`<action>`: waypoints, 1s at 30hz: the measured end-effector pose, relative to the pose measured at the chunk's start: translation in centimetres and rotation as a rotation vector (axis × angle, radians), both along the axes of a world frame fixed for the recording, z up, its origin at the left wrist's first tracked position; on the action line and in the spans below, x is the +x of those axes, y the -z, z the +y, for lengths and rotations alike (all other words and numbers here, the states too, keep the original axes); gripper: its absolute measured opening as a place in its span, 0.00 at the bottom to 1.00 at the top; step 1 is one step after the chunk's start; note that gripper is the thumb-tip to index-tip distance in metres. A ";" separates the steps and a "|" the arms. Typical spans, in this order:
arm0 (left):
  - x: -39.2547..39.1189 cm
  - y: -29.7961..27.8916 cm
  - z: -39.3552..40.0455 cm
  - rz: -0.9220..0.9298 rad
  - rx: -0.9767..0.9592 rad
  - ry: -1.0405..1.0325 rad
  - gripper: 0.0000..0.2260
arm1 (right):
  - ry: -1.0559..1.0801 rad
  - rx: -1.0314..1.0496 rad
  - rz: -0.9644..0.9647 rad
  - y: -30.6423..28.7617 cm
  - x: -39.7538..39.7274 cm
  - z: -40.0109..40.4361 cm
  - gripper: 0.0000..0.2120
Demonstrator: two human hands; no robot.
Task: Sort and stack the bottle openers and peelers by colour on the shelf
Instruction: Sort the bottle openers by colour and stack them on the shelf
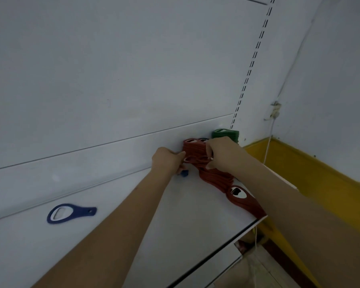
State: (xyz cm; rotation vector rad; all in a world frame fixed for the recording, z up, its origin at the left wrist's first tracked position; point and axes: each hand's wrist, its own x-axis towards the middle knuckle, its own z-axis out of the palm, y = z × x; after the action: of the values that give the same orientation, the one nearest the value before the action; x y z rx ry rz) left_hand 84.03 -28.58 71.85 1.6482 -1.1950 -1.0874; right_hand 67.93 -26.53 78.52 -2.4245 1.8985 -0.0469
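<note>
Fingers of my left hand and right hand curl around the stack of red plastic bottle openers on the white shelf; a blue plastic bottle opener lies well apart.

Both forearms run out of the bottom picture edge. The right hand covers part of the red stack and most of a dark opener behind it. Under the left hand, only a blue tip shows. The green stack, at the shelf's back right corner, is partly hidden.
</note>
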 end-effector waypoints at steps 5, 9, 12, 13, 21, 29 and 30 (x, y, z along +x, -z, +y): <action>-0.5 -0.8 0.7 0.258 0.067 -0.005 0.07 | -0.012 -0.004 -0.095 0.0 -0.5 -0.4 0.18; -0.8 -2.0 1.8 0.550 0.090 0.044 0.04 | -0.006 -0.022 -0.203 -0.3 -0.7 -0.2 0.16; -0.7 -2.8 2.0 0.665 0.119 0.042 0.03 | -0.030 -0.033 -0.263 -1.0 -0.9 0.5 0.17; -0.7 -3.1 2.0 0.691 0.122 0.050 0.02 | -0.036 -0.037 -0.281 -1.3 -0.9 0.8 0.17; -0.4 -2.5 2.0 0.379 -0.038 0.110 0.08 | -0.065 -0.069 -0.242 -1.5 -2.2 1.0 0.15; 0.0 1.5 1.1 -0.755 -0.413 0.410 0.18 | -0.042 -0.098 -0.118 1.2 -1.9 0.7 0.13; 0.0 1.5 0.9 -0.772 -0.439 0.392 0.17 | -0.037 -0.096 -0.111 1.2 -1.8 0.6 0.13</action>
State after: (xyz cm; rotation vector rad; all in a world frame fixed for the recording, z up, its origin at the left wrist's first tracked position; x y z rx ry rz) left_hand 83.99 -27.68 70.33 1.5405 -2.1438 -0.3158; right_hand 66.08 -25.93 77.33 -2.4600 1.8439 -0.2715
